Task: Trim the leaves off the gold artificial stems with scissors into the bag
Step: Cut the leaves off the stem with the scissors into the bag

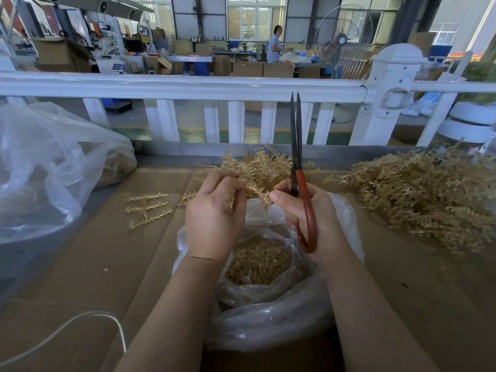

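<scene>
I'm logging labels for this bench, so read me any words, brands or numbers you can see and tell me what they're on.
None can be read.
Scissors, bag and cardboard: no print visible.
Signs on the far machines: too small and blurred to read.
Far boxes: no legible marks.

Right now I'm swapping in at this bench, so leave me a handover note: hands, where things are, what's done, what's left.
Left hand: pinches a gold stem above the bag.
Right hand: holds the scissors, blades up and nearly closed; thumb and forefinger also touch the stem.
Clear bag: open below the hands, trimmed leaves inside.
Done: a few bare pieces lie left on the cardboard.
Left: the big untrimmed pile at right.
</scene>
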